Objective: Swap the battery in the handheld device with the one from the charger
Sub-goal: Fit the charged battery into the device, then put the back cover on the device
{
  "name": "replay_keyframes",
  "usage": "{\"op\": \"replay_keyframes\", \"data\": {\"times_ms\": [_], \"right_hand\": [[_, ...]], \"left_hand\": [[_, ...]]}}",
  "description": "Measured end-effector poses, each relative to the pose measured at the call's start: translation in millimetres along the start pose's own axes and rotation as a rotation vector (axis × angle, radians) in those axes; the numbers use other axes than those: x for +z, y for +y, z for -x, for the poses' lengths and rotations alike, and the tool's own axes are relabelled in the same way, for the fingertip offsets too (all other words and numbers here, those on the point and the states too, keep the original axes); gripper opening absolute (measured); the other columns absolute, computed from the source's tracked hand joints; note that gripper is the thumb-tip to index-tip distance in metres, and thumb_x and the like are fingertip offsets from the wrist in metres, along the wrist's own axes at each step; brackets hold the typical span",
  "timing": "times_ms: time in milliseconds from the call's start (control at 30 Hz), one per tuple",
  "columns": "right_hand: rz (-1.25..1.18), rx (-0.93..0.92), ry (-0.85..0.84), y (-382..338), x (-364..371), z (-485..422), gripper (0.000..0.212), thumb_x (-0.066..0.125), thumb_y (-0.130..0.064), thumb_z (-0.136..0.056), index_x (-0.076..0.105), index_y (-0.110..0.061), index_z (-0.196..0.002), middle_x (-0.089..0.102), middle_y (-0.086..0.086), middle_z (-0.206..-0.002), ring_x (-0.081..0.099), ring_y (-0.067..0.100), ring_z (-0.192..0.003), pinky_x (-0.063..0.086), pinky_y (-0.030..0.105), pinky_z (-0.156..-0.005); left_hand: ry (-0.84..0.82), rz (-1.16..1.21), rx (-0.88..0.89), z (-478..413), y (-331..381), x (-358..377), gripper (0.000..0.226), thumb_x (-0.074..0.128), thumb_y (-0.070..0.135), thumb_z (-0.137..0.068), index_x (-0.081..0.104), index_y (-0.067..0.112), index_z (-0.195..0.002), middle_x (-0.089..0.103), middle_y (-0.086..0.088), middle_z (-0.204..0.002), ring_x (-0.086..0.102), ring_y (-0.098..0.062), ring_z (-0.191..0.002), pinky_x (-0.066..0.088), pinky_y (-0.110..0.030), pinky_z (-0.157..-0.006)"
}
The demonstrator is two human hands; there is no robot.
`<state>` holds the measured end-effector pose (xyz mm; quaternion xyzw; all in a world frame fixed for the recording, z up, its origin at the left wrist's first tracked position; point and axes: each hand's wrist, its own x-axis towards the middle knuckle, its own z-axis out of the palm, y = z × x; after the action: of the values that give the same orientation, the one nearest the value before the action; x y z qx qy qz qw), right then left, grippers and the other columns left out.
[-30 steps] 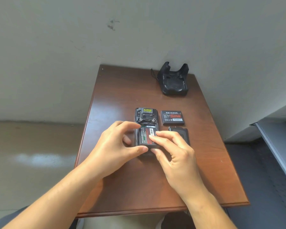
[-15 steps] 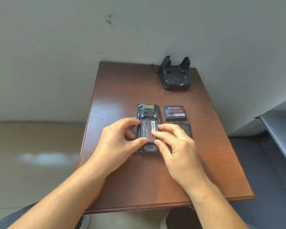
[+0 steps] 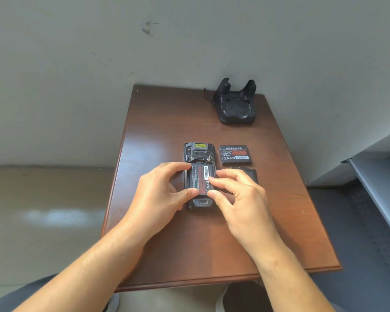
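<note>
The black handheld device (image 3: 198,152) lies face down on the brown table (image 3: 167,122), its back open. A dark battery (image 3: 200,176) with red print and a white barcode sits in its bay. My left hand (image 3: 160,194) grips the battery's left edge with thumb and forefinger. My right hand (image 3: 236,194) pinches its right edge and lower corner. A second battery (image 3: 234,154) lies flat just right of the device. The black back cover (image 3: 250,174) lies below that battery, partly hidden by my right hand. The black charger cradle (image 3: 235,104) stands at the table's far right, with nothing in its slot.
The table stands against a grey wall (image 3: 189,41). A thin black cable (image 3: 208,95) runs from the cradle's left side. A grey metal shelf (image 3: 378,176) stands to the right of the table. Bare floor lies on the left.
Both hands have stayed on the battery in the device, with the fingers shifted slightly along its edges. The camera has tilted, so the table sits a little higher in view.
</note>
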<state>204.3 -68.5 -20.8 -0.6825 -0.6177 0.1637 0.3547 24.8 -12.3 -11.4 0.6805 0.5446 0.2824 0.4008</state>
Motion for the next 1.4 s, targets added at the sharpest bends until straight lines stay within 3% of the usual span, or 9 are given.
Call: {"op": "replay_keyframes", "data": {"times_ms": [167, 333, 467, 567, 733, 967, 1133, 1300, 1400], "right_hand": [[-0.031, -0.001, -0.023, -2, -1, -1, 0.03, 0.079, -0.013, -0.087, 0.078, -0.017, -0.117, 0.069, -0.003, -0.12, 0.068, 0.005, -0.102, 0.05, 0.005, -0.088], [0.106, 0.177, 0.216, 18, -40, -15, 0.044, 0.075, -0.036, -0.088, 0.069, -0.023, -0.129, 0.067, -0.006, -0.114, 0.066, 0.016, -0.104, 0.054, 0.023, -0.09], [0.321, 0.415, -0.098, 29, -52, -20, 0.077, 0.068, -0.068, -0.078, 0.048, -0.037, -0.146, 0.047, -0.005, -0.131, 0.041, 0.02, -0.13, 0.041, 0.04, -0.109], [0.385, 0.395, -0.214, 29, -54, -24, 0.073, 0.067, -0.074, -0.072, 0.05, -0.044, -0.137, 0.04, -0.008, -0.128, 0.037, 0.019, -0.127, 0.042, 0.04, -0.108], [0.349, 0.361, -0.295, 34, -65, -29, 0.054, 0.078, -0.065, -0.069, 0.053, -0.039, -0.109, 0.051, -0.013, -0.115, 0.049, 0.012, -0.11, 0.047, 0.036, -0.094], [-0.5, 0.197, -0.008, 38, -75, -37, 0.02, 0.069, -0.006, -0.094, 0.069, -0.026, -0.096, 0.077, -0.008, -0.088, 0.069, 0.009, -0.082, 0.052, 0.024, -0.058], [-0.698, 0.104, 0.08, 13, -40, -48, 0.02, 0.065, 0.001, -0.095, 0.07, -0.016, -0.104, 0.074, -0.004, -0.091, 0.066, 0.008, -0.078, 0.052, 0.021, -0.055], [-0.644, 0.104, 0.018, 0, -10, -57, 0.017, 0.068, 0.0, -0.094, 0.071, -0.01, -0.108, 0.073, 0.003, -0.093, 0.063, 0.006, -0.07, 0.049, 0.02, -0.051], [-0.601, 0.121, -0.015, 1, -3, -57, 0.016, 0.069, -0.002, -0.094, 0.071, -0.01, -0.107, 0.073, 0.005, -0.087, 0.06, 0.005, -0.067, 0.048, 0.02, -0.05]], "left_hand": [[-0.015, -0.007, 0.001, 0, 1, -1, 0.049, 0.084, 0.03, -0.078, 0.067, 0.03, -0.123, 0.058, 0.015, -0.07, 0.064, 0.0, -0.051, 0.039, -0.003, -0.06], [-0.018, 0.005, -0.031, 1, 0, 0, 0.047, 0.075, 0.02, -0.085, 0.061, 0.036, -0.127, 0.068, 0.02, -0.065, 0.066, -0.001, -0.05, 0.048, -0.015, -0.063], [0.007, 0.034, -0.033, 0, -1, 0, 0.045, 0.07, 0.014, -0.088, 0.06, 0.038, -0.125, 0.072, 0.019, -0.103, 0.068, -0.005, -0.048, 0.051, -0.015, -0.06], [0.019, 0.024, -0.037, 0, -1, 2, 0.041, 0.069, 0.014, -0.089, 0.062, 0.035, -0.123, 0.069, 0.018, -0.085, 0.068, -0.007, -0.048, 0.055, -0.025, -0.067], [0.045, 0.006, -0.037, 0, -2, 4, 0.038, 0.069, 0.013, -0.088, 0.065, 0.032, -0.121, 0.06, 0.022, -0.067, 0.067, -0.008, -0.045, 0.053, -0.023, -0.068], [0.051, -0.017, -0.015, -1, -5, 5, 0.037, 0.068, 0.014, -0.089, 0.065, 0.029, -0.122, 0.059, 0.023, -0.052, 0.067, -0.004, -0.046, 0.049, -0.013, -0.067], [-0.076, -0.006, 0.04, 3, -8, -3, 0.057, 0.074, 0.024, -0.086, 0.054, 0.033, -0.139, 0.067, 0.014, -0.066, 0.067, 0.009, -0.064, 0.048, -0.018, -0.077], [-0.14, -0.012, 0.097, 7, -12, -6, 0.099, 0.088, 0.033, -0.07, 0.033, 0.049, -0.151, 0.059, 0.018, -0.119, 0.066, -0.006, -0.08, 0.051, -0.014, -0.079], [-0.181, -0.009, 0.125, 11, -12, -6, 0.118, 0.091, 0.029, -0.067, 0.015, 0.059, -0.152, 0.051, 0.026, -0.117, 0.065, -0.009, -0.074, 0.052, -0.011, -0.077]]}}
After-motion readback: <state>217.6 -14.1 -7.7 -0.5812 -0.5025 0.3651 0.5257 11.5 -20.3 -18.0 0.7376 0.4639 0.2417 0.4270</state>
